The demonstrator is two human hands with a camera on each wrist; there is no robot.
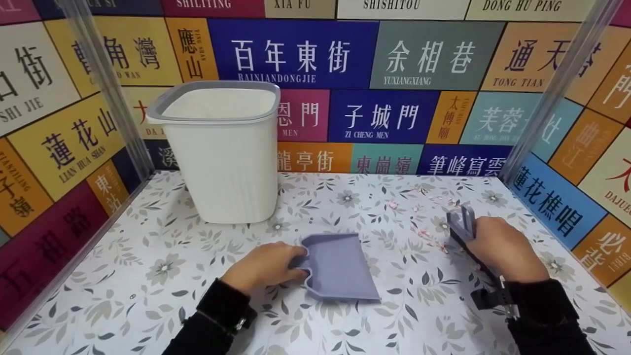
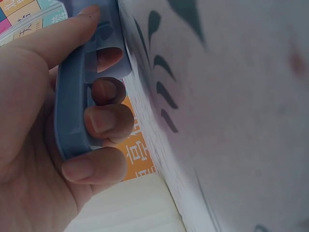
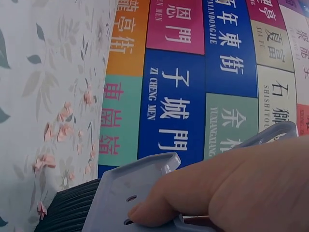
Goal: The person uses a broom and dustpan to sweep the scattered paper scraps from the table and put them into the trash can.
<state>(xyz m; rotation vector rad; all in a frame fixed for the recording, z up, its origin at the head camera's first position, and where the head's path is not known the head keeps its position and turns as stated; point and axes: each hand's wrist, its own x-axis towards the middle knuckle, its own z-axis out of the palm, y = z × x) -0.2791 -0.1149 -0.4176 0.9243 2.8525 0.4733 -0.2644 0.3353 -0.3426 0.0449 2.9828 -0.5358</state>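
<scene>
My left hand (image 1: 263,266) grips the handle of a grey-purple dustpan (image 1: 342,271), which lies low over the table with its wide edge toward the right. In the left wrist view, curled fingers (image 2: 104,118) wrap the handle (image 2: 72,108). On the right side, my right hand (image 1: 508,251) holds a small hand brush (image 1: 458,229) of matching colour. Its dark bristles (image 3: 70,205) are down at the tabletop in the right wrist view, the thumb pressing along the brush body (image 3: 128,186). Pink scraps (image 3: 45,162) lie scattered beside the bristles.
A white bin (image 1: 229,167) with a grey rim stands at the back left, behind the dustpan. Sign-patterned panels (image 1: 291,54) enclose the back and sides of the flower-printed table (image 1: 148,305). Clear posts (image 1: 547,74) rise at the back corners.
</scene>
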